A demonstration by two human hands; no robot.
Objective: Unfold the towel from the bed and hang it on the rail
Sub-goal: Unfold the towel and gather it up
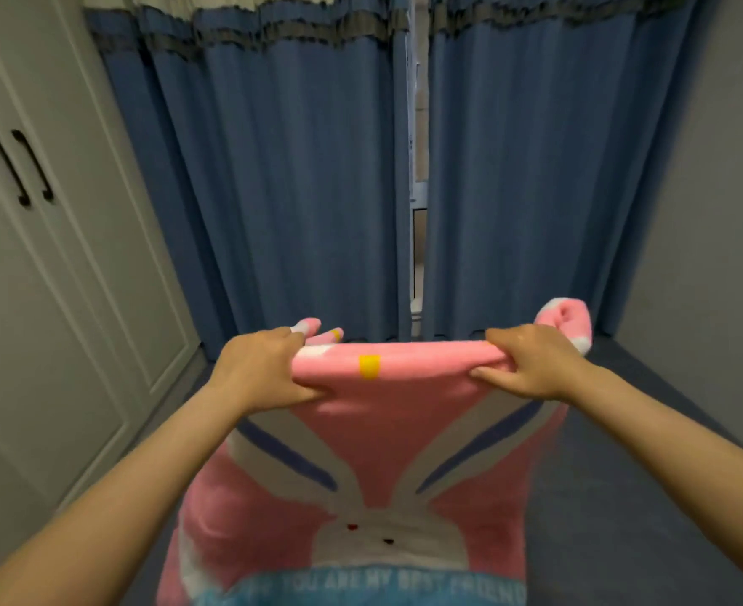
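Note:
A pink towel (pixel 387 435) with a white rabbit print and a blue band of lettering hangs unfolded in front of me. My left hand (pixel 258 369) grips its upper edge on the left. On the right, my right hand (pixel 531 365) grips the same edge, and the two hold it stretched level between them. Both top corners flop over past my fingers. The towel's bottom runs out of the lower edge of the view. No rail and no bed can be seen.
Blue curtains (pixel 282 181) hang straight ahead, with a narrow gap (pixel 417 212) in the middle. White wardrobe doors with black handles (pixel 19 168) line the left side. A grey wall (pixel 710 212) stands on the right, above a dark floor (pixel 623 452).

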